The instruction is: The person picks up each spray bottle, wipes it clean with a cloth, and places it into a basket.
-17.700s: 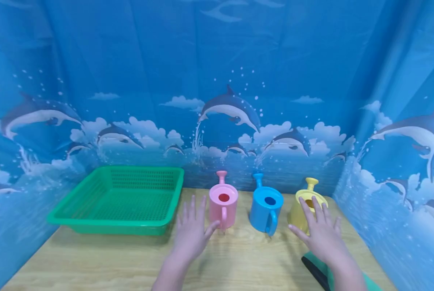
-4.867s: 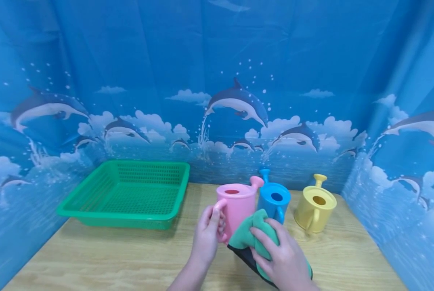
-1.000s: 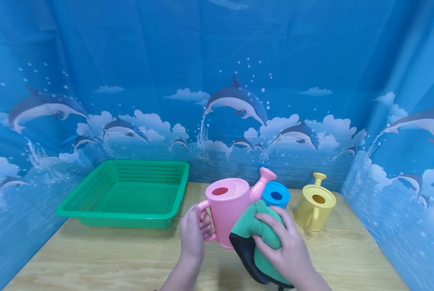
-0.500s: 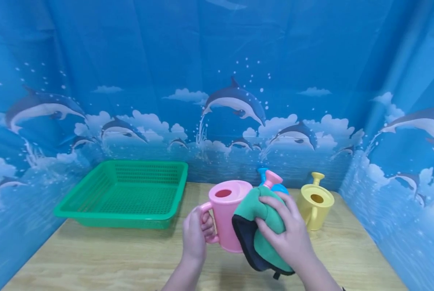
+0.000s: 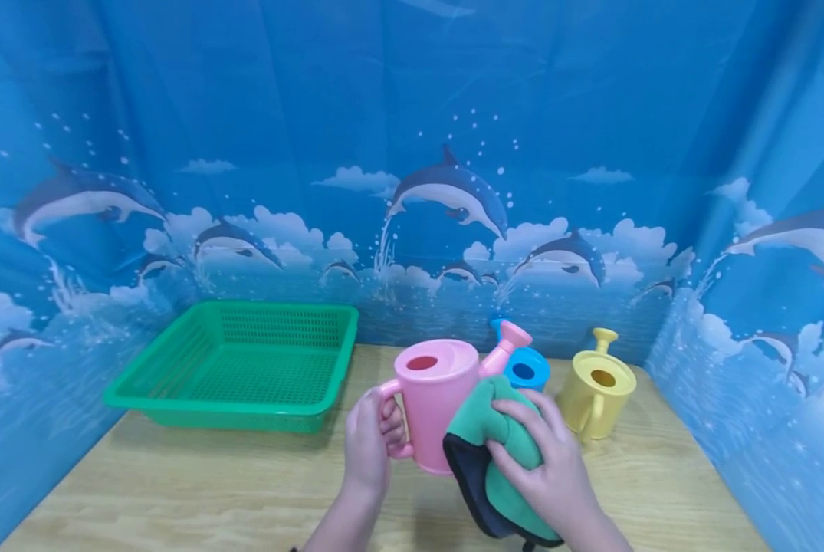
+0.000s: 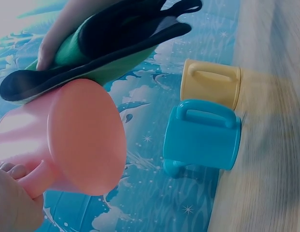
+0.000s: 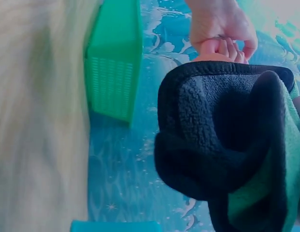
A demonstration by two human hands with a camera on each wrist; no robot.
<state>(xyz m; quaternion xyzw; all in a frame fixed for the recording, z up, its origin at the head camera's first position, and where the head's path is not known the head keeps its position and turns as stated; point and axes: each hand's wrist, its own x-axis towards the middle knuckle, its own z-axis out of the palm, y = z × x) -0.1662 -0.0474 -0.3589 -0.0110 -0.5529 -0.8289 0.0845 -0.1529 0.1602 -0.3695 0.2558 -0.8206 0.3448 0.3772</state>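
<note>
By its handle, my left hand [image 5: 368,445] grips a pink watering can [image 5: 434,402], its spout pointing right. The can is lifted off the table, its base visible in the left wrist view. A folded green cloth [image 5: 489,418] with a dark grey underside and black edging is bunched in my right hand [image 5: 549,460]. It lies against the can's right side, below the spout, and covers part of the wall. Behind the cloth stands a blue watering can [image 5: 527,366], partly hidden. A yellow watering can [image 5: 596,395] stands upright to its right.
A green perforated basket [image 5: 232,418] sits on the left of the wooden table [image 5: 211,491], with nothing in it. A blue dolphin-print curtain [image 5: 301,115] encloses the back and both sides.
Earlier, both hands were spread over the table; since then they have taken the pink can and the cloth. Over the last second the cloth rose over the spout, then came back down.
</note>
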